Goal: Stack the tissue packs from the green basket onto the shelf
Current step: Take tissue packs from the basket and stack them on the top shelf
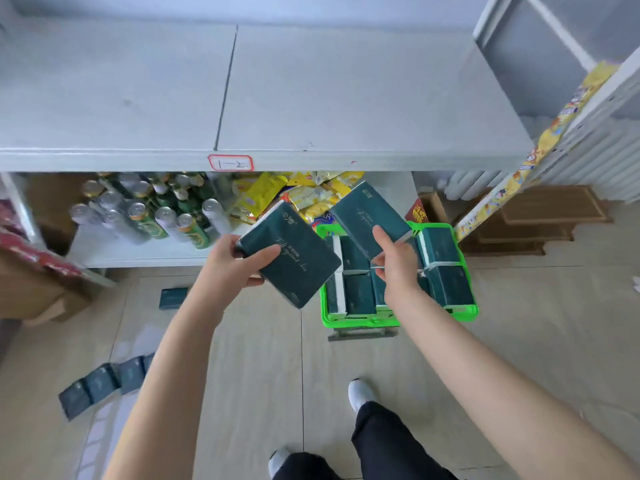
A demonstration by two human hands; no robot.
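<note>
My left hand (239, 263) grips a tissue pack (294, 261) by its near end; my right hand (398, 263) pinches a second pack (363, 216) over the green basket (469, 311). Both hang short of the shelf (329, 98) front edge, so an end-hold could slip and drop one

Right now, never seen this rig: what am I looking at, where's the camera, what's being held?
No machine here: these are a person's two bare hands, filmed by one wide-angle camera worn on the head, looking forward and down. The left hand grips one tissue pack; the right hand grips a second pack by the green basket, which holds more packs. Ahead is the grey shelf; its lower level carries cans and snack bags. Loose packs lie on the floor at left.
</note>
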